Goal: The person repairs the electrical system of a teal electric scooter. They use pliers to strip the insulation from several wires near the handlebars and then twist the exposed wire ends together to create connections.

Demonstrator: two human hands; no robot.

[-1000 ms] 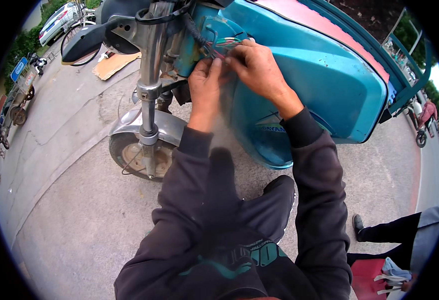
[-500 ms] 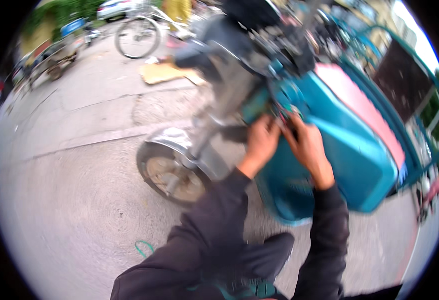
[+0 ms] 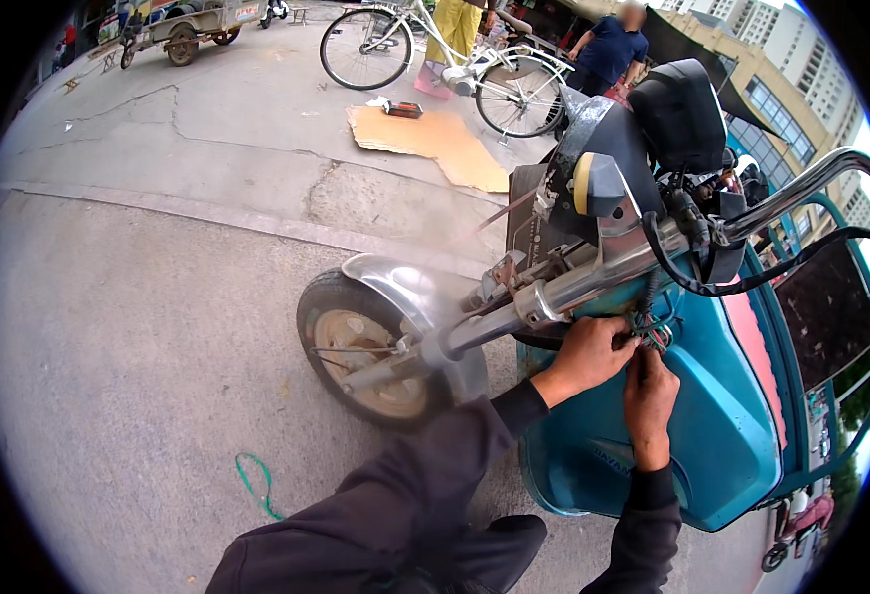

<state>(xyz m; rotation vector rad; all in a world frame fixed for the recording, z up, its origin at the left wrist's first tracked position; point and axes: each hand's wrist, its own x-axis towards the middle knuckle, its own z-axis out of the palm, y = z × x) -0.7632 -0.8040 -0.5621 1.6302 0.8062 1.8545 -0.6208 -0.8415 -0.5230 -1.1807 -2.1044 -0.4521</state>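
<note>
A bundle of thin coloured wires (image 3: 659, 335) sticks out of the front of a teal three-wheeled vehicle's body (image 3: 692, 436), just behind the steering column. My left hand (image 3: 593, 354) reaches it from the left, thumb and fingers pinched on the wires. Just below and to the right, my right hand (image 3: 650, 401) is closed, its fingertips at the same wires. The exact strands between the fingers are too small to make out. Above the hands run the silver fork tube (image 3: 593, 265) and a black cable (image 3: 687, 282).
The front wheel (image 3: 370, 356) lies left of my hands, and the chrome handlebar (image 3: 801, 193) arches at the upper right. A green cord loop (image 3: 256, 485) lies on the pavement. Beyond are a cardboard sheet (image 3: 435, 148), a white bicycle (image 3: 445, 74) and a person in dark blue (image 3: 610, 49).
The view has swung and sharpened, bringing the handlebar, bicycle and buildings into fuller sight. Both hands stay at the wires, the right one now lower beside the left.
</note>
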